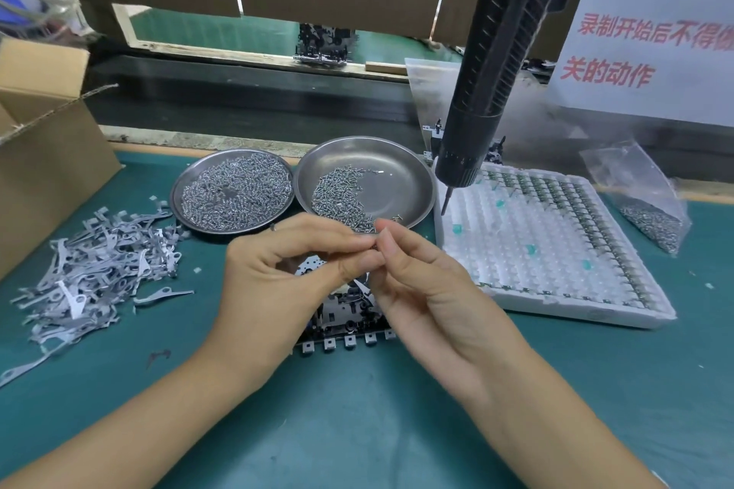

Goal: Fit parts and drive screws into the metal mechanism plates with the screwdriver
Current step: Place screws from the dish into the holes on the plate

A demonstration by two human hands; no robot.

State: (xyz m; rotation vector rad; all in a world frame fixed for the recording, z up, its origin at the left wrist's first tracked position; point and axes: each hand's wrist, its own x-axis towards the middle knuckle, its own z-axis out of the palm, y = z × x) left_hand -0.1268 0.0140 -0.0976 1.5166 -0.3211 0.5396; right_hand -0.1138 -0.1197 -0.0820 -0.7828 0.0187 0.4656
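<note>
Both forearms enter from the bottom edge and meet above the green surface (357, 429). Left hand (278, 282) has its fingers curled, thumb and forefinger pinched together at the tips. Right hand (421, 290) meets it there, its fingertips also pinched; a very small dark part sits between the two grips, too small to identify. Which grip actually holds it cannot be told.

Directly beneath the hands, a metal mechanism plate (345, 326) lies flat on the surface, mostly hidden by the fingers, with a row of small square tabs along its near edge.

Behind the hands stand two round steel dishes, touching each other. Left dish (232, 191) is filled with small silver parts. Right dish (405, 187) holds a smaller heap of screws (337, 195) on its left side.

An electric screwdriver (488, 91) hangs free, tilted, bit pointing down just beside the right dish, over the near-left corner of a white foam tray (556, 250). Neither hand touches it. Metal parts stand in rows along the tray's far and right edges.

Left of the dishes lies a loose pile of flat grey levers (99, 270). A cardboard box (43, 139) stands at the far left. A clear bag of screws (647, 202) rests right of the tray.
</note>
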